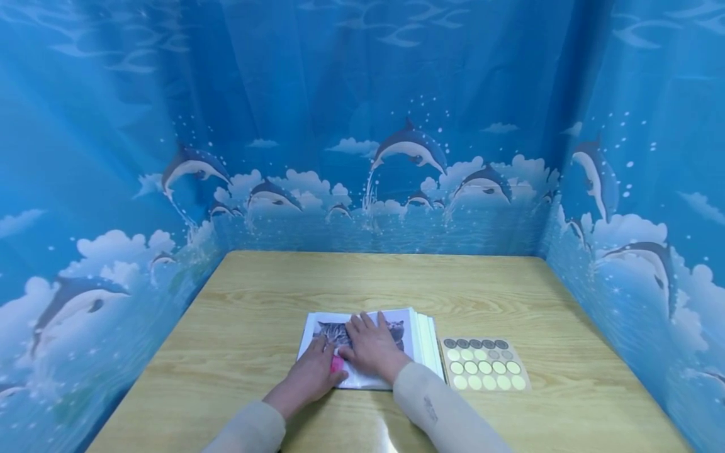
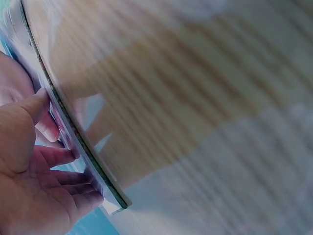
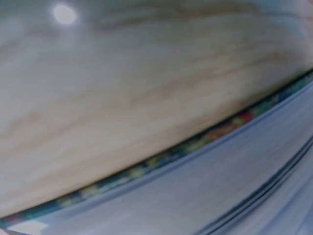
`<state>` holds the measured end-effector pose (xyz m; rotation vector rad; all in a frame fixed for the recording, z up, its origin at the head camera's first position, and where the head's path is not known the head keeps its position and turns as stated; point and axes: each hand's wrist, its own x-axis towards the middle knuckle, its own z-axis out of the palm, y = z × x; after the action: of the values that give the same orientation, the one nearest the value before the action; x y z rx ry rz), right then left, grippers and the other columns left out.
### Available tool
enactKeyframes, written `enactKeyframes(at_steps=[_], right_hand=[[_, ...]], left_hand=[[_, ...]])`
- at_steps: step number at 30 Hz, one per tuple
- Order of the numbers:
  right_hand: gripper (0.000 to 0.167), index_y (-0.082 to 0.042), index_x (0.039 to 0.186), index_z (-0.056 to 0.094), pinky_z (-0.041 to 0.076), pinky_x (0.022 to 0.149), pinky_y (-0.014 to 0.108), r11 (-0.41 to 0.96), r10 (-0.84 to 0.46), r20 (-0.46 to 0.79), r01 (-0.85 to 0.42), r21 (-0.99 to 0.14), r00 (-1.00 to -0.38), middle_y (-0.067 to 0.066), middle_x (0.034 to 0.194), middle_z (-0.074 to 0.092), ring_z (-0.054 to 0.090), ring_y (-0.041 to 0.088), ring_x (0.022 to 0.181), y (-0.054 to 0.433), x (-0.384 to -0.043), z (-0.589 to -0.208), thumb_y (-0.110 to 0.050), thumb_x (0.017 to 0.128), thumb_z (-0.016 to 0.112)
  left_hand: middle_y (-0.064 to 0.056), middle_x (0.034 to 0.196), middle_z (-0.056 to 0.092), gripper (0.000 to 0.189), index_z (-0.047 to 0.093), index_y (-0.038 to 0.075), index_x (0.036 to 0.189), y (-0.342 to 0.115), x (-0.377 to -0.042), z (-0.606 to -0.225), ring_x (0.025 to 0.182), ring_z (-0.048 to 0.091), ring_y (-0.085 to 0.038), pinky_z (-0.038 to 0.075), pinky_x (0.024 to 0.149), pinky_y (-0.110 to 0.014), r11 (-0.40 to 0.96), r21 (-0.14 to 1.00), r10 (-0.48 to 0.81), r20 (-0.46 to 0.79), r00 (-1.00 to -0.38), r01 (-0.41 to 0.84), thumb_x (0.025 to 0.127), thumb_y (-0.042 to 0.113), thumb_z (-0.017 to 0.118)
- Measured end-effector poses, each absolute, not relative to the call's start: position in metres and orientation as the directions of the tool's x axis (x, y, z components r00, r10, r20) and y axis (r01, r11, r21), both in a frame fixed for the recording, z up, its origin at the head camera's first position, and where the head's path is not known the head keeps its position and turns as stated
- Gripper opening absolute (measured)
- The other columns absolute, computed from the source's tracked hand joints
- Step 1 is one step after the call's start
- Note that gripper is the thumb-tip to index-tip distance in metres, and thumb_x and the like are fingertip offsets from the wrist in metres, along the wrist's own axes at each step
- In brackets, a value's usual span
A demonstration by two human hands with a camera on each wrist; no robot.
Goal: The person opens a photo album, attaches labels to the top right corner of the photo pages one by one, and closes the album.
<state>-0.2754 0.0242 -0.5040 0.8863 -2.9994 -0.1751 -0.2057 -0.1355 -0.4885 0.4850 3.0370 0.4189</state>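
Note:
An open album (image 1: pixel 368 379) with plastic-looking pages lies on the table, a picture of grey striped cats (image 1: pixel 333 331) on the page that shows. My left hand (image 1: pixel 311 375) rests on the lower left of that page, its fingers extended. A small pink patch (image 1: pixel 337 364) shows beside its fingers; whether it is printed or a separate piece I cannot tell. My right hand (image 1: pixel 370 345) presses flat on the middle of the page with fingers spread, covering part of the picture. In the left wrist view, the left fingers (image 2: pixel 83 198) lie over the album's edge (image 2: pixel 93 161). The right wrist view shows only the album's patterned edge (image 3: pixel 195 144).
Right of the album lies a sheet of round stickers (image 1: pixel 481 367), dark ones in the top row and pale yellow ones below. The wooden table (image 1: pixel 255 296) is bordered by blue dolphin-print curtains (image 1: pixel 317 126) at the back and sides.

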Motion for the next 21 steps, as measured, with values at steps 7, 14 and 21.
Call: enactKeyframes(at_steps=[7,14,21], right_hand=[[0.073,-0.013,0.152,0.04,0.016,0.117,0.061,0.834,-0.544,-0.005,-0.541,0.106,-0.839,0.005,0.157,0.036,0.029,0.029,0.146,0.0282,-0.271,-0.5021,-0.065,0.099,0.033],[0.07,-0.016,0.151,0.041,0.016,0.117,0.061,0.838,-0.54,0.006,-0.537,0.094,-0.842,0.004,0.155,0.04,0.031,0.027,0.145,0.0314,-0.2697,-0.5003,-0.063,0.1,0.035],[0.069,-0.015,0.15,0.043,0.017,0.116,0.061,0.838,-0.541,0.018,-0.537,0.097,-0.841,0.005,0.154,0.041,0.031,0.028,0.144,0.0334,-0.2701,-0.501,-0.063,0.1,0.036]], left_hand=[[-0.038,0.145,0.037,0.075,0.046,-0.014,0.137,-0.1354,-0.2056,-0.4876,0.136,0.034,-0.05,0.031,0.113,-0.056,0.912,0.295,0.299,0.001,-0.954,0.286,0.091,0.04,0.07],[-0.037,0.145,0.037,0.076,0.046,-0.013,0.138,-0.1364,-0.2069,-0.4898,0.136,0.035,-0.05,0.032,0.112,-0.056,0.915,0.29,0.292,0.005,-0.956,0.281,0.09,0.041,0.07],[-0.037,0.146,0.037,0.076,0.045,-0.013,0.139,-0.1354,-0.2076,-0.4898,0.137,0.033,-0.049,0.031,0.113,-0.055,0.913,0.297,0.295,-0.004,-0.955,0.281,0.092,0.041,0.068]])
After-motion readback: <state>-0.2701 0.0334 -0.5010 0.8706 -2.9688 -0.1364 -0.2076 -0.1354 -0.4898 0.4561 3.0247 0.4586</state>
